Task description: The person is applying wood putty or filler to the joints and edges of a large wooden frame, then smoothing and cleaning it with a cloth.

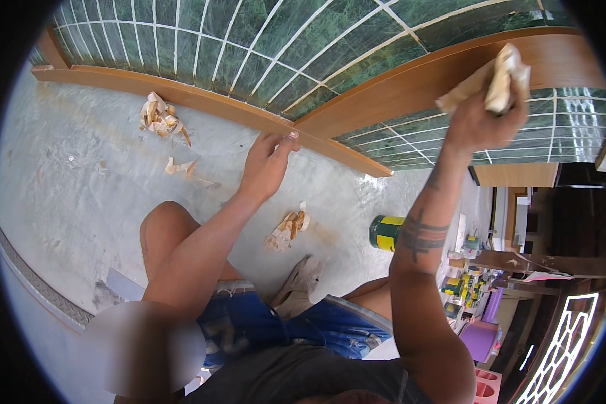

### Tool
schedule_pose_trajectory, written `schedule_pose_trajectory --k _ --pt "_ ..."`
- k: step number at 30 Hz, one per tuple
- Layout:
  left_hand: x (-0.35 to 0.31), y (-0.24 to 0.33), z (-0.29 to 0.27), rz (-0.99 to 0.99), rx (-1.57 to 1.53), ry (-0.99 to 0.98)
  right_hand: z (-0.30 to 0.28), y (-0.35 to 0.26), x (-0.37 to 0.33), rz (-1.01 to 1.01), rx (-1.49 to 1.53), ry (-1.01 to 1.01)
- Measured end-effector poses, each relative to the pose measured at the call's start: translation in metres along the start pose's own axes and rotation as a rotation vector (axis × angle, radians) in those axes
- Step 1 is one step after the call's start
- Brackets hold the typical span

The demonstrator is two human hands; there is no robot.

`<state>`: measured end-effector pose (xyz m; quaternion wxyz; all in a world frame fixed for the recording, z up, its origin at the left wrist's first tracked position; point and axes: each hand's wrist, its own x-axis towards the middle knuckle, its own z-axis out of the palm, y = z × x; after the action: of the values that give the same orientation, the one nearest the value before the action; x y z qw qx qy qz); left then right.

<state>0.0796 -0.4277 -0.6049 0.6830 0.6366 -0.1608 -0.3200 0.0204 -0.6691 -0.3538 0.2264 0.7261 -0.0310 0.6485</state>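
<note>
The right hand [481, 118] is raised and closed around a folded tan rag [495, 84], which is pressed against the brown wooden frame [411, 84] of a green glass panel [303, 40]; the grip is a full clench, with the rag bunched between fingers and palm. The left hand [268, 165] holds nothing; its fingers are loosely extended and rest on the lower wooden rail [330, 145], where it appears to steady the frame.

The step in hand is judged to be wiping or rubbing down the wood; it would be done well with strokes kept along the grain, pressure held even, and the rag kept off the glass beside the rail; the left hand is best kept clear of the rag's path.

Used wads of rag [160, 118] lie on the grey floor [67, 175] near the rail, with another wad [288, 230] closer to the knees; a green and yellow tin [386, 232] stands just right of it, near the right forearm, and could be knocked by an elbow. Open room lies to the left across the floor; the right side is crowded with furniture and small items.
</note>
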Motion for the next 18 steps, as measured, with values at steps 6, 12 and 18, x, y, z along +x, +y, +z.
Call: schedule_pose_trajectory --k 6,12,18 --pt "0.001 -0.004 0.004 -0.044 -0.006 -0.01 0.011 -0.045 -0.082 -0.166 0.05 -0.255" --pt "-0.001 -0.011 -0.003 -0.006 -0.008 0.004 0.0 -0.06 -0.16 -0.128 0.248 -0.426" --pt "-0.006 -0.001 0.005 -0.034 -0.04 -0.011 0.017 -0.053 -0.113 -0.055 0.088 -0.079"
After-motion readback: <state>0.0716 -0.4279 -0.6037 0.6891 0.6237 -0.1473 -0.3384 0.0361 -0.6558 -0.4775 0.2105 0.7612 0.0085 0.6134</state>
